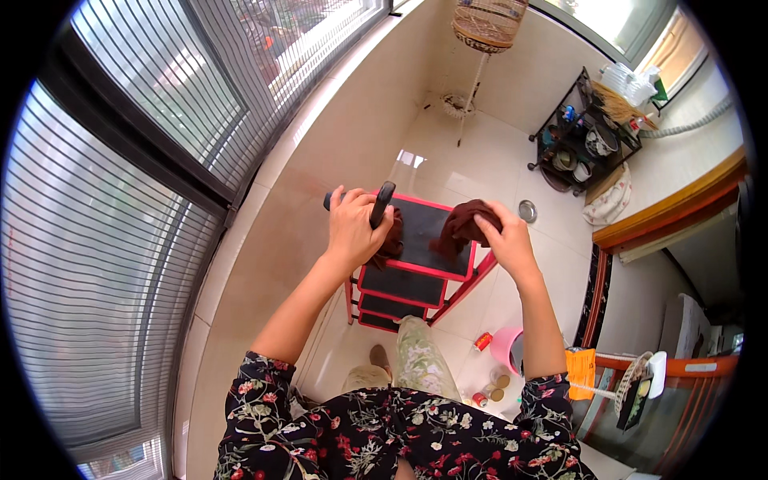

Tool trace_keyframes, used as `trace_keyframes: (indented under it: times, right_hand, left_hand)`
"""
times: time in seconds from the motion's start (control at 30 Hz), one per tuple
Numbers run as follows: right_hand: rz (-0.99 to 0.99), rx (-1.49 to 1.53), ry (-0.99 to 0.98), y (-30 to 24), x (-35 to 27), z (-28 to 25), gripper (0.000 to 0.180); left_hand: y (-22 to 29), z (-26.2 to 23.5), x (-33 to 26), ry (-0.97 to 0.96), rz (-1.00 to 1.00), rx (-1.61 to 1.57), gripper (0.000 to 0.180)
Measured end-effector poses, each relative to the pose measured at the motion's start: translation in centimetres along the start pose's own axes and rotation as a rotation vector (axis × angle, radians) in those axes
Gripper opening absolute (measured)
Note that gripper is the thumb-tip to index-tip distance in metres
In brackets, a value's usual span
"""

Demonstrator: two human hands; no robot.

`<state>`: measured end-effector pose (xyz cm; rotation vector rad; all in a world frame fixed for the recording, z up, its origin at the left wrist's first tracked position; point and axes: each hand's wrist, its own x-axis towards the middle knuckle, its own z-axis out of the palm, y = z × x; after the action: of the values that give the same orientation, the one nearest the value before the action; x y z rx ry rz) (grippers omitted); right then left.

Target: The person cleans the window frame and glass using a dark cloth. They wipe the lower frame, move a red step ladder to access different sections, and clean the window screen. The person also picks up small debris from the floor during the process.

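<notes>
My left hand (354, 229) is closed around a black, rounded handle-like piece (382, 205), which sticks up between thumb and fingers. A dark end also shows past its knuckles; I cannot tell whether it belongs to the same thing. Dark brown cloth (392, 242) hangs below this hand. My right hand (507, 238) pinches a bunched dark brown cloth (462, 227) between thumb and fingers. Whether both cloth parts are one piece is hidden. Beneath both hands stands a step ladder (402, 286) with a red frame and black treads.
Blinds-covered windows (120, 240) run along the left over a low wall. A birdcage (488, 22) hangs ahead. A black shelf cart (584, 132) stands far right, with a metal bowl (528, 211) nearer. A pink bucket (504, 349) and red cans (482, 342) sit lower right.
</notes>
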<state>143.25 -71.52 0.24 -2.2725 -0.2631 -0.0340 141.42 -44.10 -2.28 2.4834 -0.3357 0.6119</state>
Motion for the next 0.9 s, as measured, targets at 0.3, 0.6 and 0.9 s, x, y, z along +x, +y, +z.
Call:
trace_keyframes:
  times: [0.3, 0.6, 0.9]
  right_hand:
    - [-0.047, -0.364, -0.426, 4.3, 5.4, 2.0, 0.022]
    - [-0.045, -0.461, -0.715, 7.5, 5.3, 2.7, 0.036]
    - [-0.001, -0.497, -0.73, 5.4, 5.6, 1.8, 0.049]
  left_hand:
    - [-3.8, 2.5, 4.9, -0.245, -0.426, -0.295, 0.032]
    - [-5.5, 4.4, 3.9, -0.257, -0.438, -0.14, 0.042]
    - [-4.6, 4.0, 5.0, -0.269, -0.533, -0.175, 0.054]
